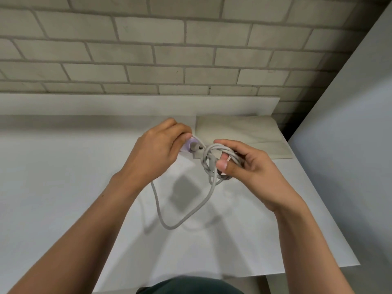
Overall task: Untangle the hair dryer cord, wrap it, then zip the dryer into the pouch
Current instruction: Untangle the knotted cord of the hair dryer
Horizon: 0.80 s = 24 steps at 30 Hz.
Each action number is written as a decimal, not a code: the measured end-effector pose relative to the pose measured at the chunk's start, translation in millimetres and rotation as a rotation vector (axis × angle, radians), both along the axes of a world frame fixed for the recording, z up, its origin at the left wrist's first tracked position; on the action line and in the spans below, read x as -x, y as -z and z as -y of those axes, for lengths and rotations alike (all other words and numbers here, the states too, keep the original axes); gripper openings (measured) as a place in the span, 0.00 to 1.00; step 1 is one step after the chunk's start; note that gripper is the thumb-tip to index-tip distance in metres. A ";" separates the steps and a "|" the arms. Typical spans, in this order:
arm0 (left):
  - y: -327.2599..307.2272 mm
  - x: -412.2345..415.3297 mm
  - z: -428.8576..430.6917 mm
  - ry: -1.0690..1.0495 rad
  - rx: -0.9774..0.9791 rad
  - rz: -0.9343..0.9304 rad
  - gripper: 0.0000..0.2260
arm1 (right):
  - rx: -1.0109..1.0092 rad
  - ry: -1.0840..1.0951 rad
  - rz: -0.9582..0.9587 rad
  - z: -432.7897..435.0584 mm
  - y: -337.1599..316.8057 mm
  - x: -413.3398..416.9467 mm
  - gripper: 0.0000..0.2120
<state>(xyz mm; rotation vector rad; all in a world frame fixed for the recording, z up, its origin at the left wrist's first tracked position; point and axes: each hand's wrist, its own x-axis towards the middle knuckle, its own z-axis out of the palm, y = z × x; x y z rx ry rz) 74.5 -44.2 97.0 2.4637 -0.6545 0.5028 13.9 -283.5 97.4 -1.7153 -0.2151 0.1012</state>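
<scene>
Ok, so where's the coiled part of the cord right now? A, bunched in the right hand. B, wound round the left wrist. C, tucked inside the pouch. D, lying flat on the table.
A: the coils of the grey cord are bunched in the right hand, pinned under its thumb, while a slack loop hangs down to the left hand, which grips the lavender hair dryer.
</scene>
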 end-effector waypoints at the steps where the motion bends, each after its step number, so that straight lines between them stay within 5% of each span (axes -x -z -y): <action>1: 1.4 -0.4 -0.4 -0.009 0.019 -0.013 0.11 | 0.037 -0.004 0.027 1.0 0.8 0.3 0.19; 8: -0.5 2.2 4.5 0.019 0.142 -0.084 0.11 | 0.057 -0.076 0.060 2.3 5.1 1.5 0.32; 14: -8.1 10.4 9.0 0.040 0.379 -0.107 0.09 | 0.004 0.065 0.093 -5.7 9.0 1.2 0.11; 19: -6.8 6.8 1.9 -0.079 0.601 -0.173 0.08 | -0.051 0.100 0.101 -7.9 3.2 1.6 0.10; 22: -4.6 -0.2 -14.7 -0.105 0.889 -0.352 0.08 | -0.085 0.114 0.065 -3.5 4.0 2.8 0.09; 24: -2.8 -0.2 -31.5 -0.028 0.898 -0.461 0.09 | -0.110 0.137 0.051 -0.2 5.6 2.3 0.09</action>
